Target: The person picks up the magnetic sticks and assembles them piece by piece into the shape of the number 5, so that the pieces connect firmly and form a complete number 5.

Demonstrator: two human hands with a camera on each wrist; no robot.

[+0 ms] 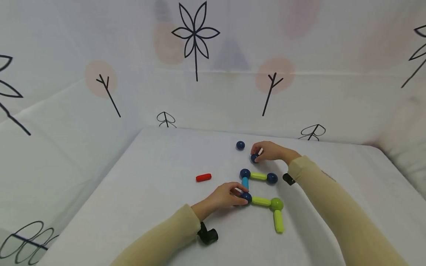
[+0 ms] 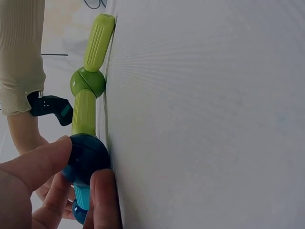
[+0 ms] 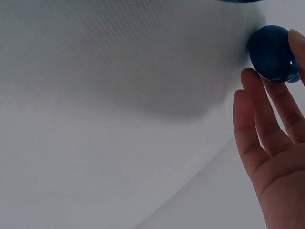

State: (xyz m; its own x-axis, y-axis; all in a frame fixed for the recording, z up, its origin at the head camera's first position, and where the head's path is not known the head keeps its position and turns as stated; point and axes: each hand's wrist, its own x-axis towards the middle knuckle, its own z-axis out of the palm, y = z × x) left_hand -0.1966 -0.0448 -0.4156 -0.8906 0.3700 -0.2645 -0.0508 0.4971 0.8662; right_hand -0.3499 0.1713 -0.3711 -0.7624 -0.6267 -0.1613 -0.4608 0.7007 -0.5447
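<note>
A dark blue ball (image 1: 247, 198) at a corner of a chain of toy rods and balls is held by my left hand (image 1: 226, 196); in the left wrist view, thumb and fingers lie around this ball (image 2: 86, 160). From it a yellow-green rod (image 1: 261, 201) leads to a green ball (image 1: 277, 204) and another yellow-green rod (image 1: 278, 221). A light blue rod (image 1: 245, 183) joins it to a dark blue ball (image 1: 244, 173), then a yellow-green rod (image 1: 258, 176) and an end ball (image 1: 272, 178). Farther back, my right hand (image 1: 271, 151) pinches a separate dark blue ball (image 3: 271, 53).
One loose dark blue ball (image 1: 240, 145) sits just left of the right hand, near the table's back. A red rod (image 1: 203, 177) lies left of the chain. The white table (image 1: 159, 162) meets a patterned cloth backdrop (image 1: 219, 99) behind.
</note>
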